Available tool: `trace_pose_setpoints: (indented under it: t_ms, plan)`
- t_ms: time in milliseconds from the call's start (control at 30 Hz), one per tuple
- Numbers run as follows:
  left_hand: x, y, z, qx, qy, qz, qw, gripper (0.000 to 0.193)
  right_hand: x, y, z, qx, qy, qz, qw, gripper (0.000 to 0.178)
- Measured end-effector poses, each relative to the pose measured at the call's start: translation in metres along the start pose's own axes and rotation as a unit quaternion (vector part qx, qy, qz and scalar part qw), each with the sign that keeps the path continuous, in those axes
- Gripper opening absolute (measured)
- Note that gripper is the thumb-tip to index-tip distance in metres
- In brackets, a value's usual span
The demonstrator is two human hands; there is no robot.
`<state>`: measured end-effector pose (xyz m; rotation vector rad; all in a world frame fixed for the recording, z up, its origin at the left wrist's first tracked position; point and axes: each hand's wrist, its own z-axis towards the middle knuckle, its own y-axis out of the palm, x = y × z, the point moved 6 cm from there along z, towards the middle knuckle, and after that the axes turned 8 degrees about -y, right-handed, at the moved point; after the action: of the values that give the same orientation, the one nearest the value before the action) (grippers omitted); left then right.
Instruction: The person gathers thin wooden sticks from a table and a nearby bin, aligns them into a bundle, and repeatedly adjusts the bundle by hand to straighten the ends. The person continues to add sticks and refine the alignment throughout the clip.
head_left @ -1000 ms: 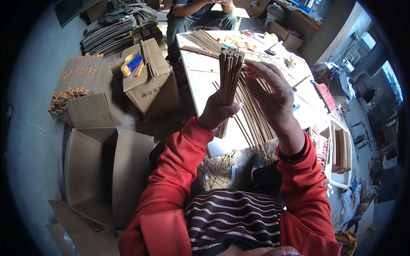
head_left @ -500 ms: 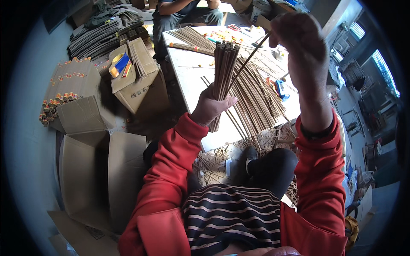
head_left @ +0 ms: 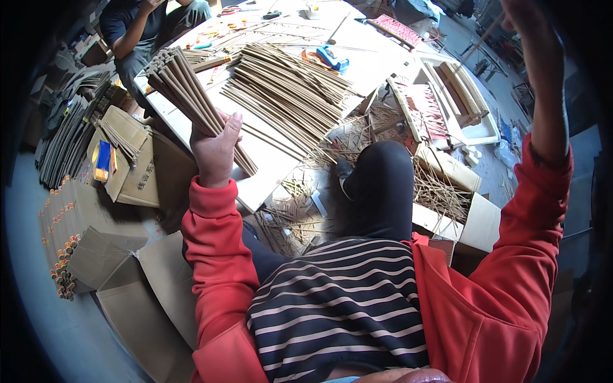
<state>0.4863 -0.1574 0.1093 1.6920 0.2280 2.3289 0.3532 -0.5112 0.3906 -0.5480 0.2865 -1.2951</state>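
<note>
My left hand is closed round a thick bundle of brown incense sticks, tilted with its upper ends toward the far left over the table corner. My right hand is raised high at the far right, partly lost in the dark rim. From its closed fingers a single incense stick slants down to the left. Between the hands, a wide spread of loose incense sticks lies on the white table, some jutting over the near edge.
Across the table sits another person. A blue tape dispenser stands behind the sticks. At left are cartons and labelled bundles. Broken sticks fill a box at right, near a rack with pink strips.
The view has swung right. My right hand has lifted away from the bundle to the far right with a stick. My left hand still grips the bundle, now leaning further left.
</note>
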Motion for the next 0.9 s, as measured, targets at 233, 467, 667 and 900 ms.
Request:
trace_pose_setpoints:
  t_ms: [233,467,667,900]
  plan:
    - [-0.006,0.004,0.003,0.034,0.024,0.087,0.995,0.014,0.125,0.058,-0.164,-0.134,0.147,0.045,0.979,0.019]
    - [0.011,0.000,-0.003,0.044,0.047,0.131,0.989,0.018,-0.088,0.107,-0.033,-0.100,-0.006,0.302,0.948,0.016]
    - [0.013,-0.001,-0.005,0.092,0.116,0.166,0.975,0.019,-0.241,0.133,0.012,-0.086,-0.207,0.365,0.904,0.017]
    - [0.023,-0.003,-0.010,0.134,0.141,0.190,0.962,0.017,-0.254,0.160,0.016,-0.086,-0.187,0.252,0.946,0.020]
